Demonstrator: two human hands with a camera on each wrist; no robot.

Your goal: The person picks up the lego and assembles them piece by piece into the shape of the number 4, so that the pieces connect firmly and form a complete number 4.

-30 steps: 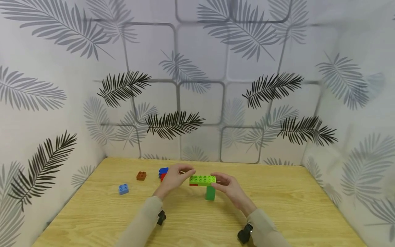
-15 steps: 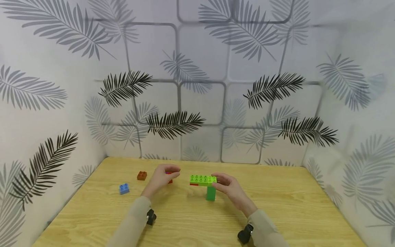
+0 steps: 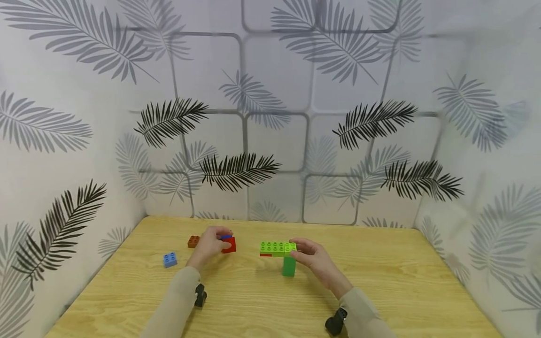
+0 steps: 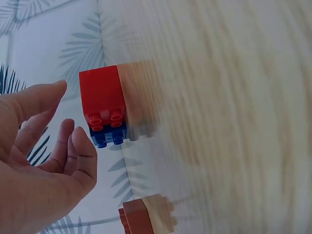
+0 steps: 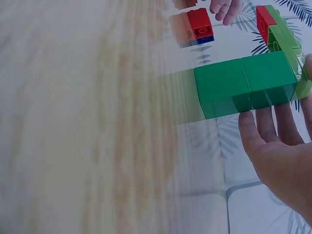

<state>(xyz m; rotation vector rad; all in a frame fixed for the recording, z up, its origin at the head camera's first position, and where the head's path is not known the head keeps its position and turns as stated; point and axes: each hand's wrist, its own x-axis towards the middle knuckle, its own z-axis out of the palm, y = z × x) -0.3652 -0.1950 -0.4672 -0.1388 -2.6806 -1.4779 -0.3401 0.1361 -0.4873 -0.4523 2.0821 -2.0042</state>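
My left hand (image 3: 210, 247) is beside a red toy brick (image 3: 229, 244) on the table. In the left wrist view its thumb and fingers are parted and apart from the red brick, behind which sits a blue brick (image 4: 108, 136). My right hand (image 3: 319, 262) holds the right end of a built piece. Two dark green bricks (image 5: 243, 85) form its upright post. Lime green bricks (image 3: 274, 249) lie across the top and jut out to the left, with a red brick (image 5: 263, 24) under the far end.
A brown brick (image 3: 193, 241) lies behind and left of my left hand. A light blue brick (image 3: 170, 259) is farther left on the wooden table (image 3: 262, 305). A leaf-patterned backdrop (image 3: 279, 197) rises at the table's back edge.
My left hand has moved left from the lime green bricks to the red and blue bricks. My right hand has stayed on the built piece.
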